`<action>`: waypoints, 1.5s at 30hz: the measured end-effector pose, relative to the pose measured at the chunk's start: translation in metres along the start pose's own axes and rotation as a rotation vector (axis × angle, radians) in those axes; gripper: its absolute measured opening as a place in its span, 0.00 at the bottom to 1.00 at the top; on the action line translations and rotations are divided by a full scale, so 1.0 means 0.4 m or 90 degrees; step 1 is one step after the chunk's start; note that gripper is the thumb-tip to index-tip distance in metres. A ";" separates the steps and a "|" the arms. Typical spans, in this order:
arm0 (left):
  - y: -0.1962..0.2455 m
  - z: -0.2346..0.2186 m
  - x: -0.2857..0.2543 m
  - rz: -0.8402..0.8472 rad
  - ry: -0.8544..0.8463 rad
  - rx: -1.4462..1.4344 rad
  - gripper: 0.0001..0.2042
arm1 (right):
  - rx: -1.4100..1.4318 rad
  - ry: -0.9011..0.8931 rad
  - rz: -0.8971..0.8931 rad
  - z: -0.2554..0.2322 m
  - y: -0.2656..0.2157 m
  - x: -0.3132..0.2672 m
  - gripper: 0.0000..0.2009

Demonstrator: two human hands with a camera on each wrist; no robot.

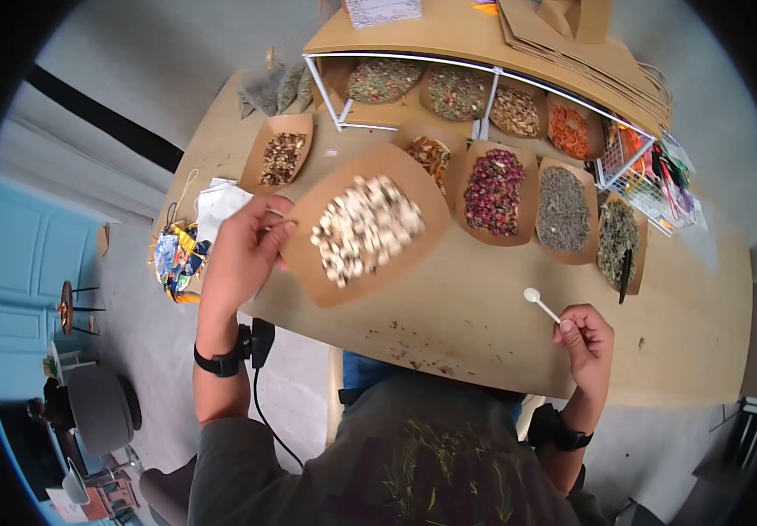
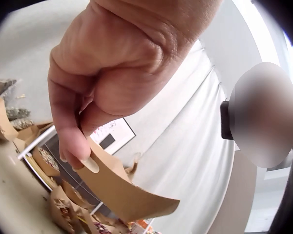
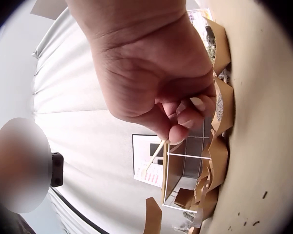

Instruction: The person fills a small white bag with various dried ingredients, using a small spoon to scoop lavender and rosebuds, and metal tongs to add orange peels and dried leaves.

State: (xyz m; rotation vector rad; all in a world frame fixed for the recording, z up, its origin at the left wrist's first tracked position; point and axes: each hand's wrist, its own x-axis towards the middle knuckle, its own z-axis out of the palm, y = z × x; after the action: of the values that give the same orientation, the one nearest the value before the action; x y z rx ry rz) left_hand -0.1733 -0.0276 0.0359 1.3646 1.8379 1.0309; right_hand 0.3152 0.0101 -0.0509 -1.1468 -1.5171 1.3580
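Observation:
My left hand [image 1: 245, 244] pinches one end of a brown paper tray [image 1: 434, 197] between thumb and fingers. The tray overlaps the table in the head view and carries a heap of pale, off-white cubed pieces [image 1: 365, 228]. From the left wrist view, the tray's curved outer side [image 2: 122, 190] shows below the fingertips, its contents hidden. At the right front of the table, my right hand [image 1: 586, 342] grips a small white spoon [image 1: 532, 295] by its handle, bowl pointing away from me. In the right wrist view the spoon [image 3: 154, 159] sticks out past the fingertips.
Brown trays of dark red buds [image 1: 494, 193], grey-purple dried buds [image 1: 563, 210] and greenish dried herb [image 1: 617, 235] line the table [image 1: 484, 298]. A brown-chip tray [image 1: 283, 159] stands left. Behind, a white-framed shelf [image 1: 484, 66] covers more trays. Dark crumbs [image 1: 418, 351] lie near the front edge.

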 end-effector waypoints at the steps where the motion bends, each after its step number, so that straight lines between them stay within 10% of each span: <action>1: 0.004 0.028 -0.012 0.000 -0.007 -0.003 0.08 | 0.007 0.006 -0.021 -0.008 -0.002 0.000 0.04; 7: 0.065 0.224 -0.032 0.056 -0.220 0.121 0.06 | -0.055 -0.017 -0.008 -0.016 -0.012 -0.008 0.04; 9: 0.037 0.304 -0.014 0.279 -0.209 0.157 0.09 | -0.091 -0.039 0.020 -0.018 -0.001 -0.010 0.04; 22: 0.065 0.510 0.040 0.277 -0.163 0.055 0.17 | -0.347 0.071 0.012 -0.027 -0.007 0.004 0.03; 27: 0.086 0.433 0.016 0.368 -0.146 0.134 0.16 | -0.408 0.061 -0.008 -0.038 0.004 0.019 0.03; 33: 0.057 0.178 0.105 0.119 0.064 0.118 0.10 | -0.375 0.032 -0.005 -0.046 0.011 0.043 0.03; 37: -0.185 -0.053 0.254 0.035 0.263 0.332 0.11 | -0.404 0.007 0.031 -0.049 0.011 0.076 0.07; 45: -0.499 -0.280 0.267 -0.218 0.298 0.642 0.28 | -0.423 -0.006 0.011 -0.052 0.011 0.083 0.11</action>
State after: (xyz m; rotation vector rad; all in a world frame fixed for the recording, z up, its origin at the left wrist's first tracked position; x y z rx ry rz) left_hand -0.3911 0.0178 -0.0831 1.2587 3.0401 0.1948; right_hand 0.3262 0.0479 -0.0533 -1.5448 -2.0433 0.8755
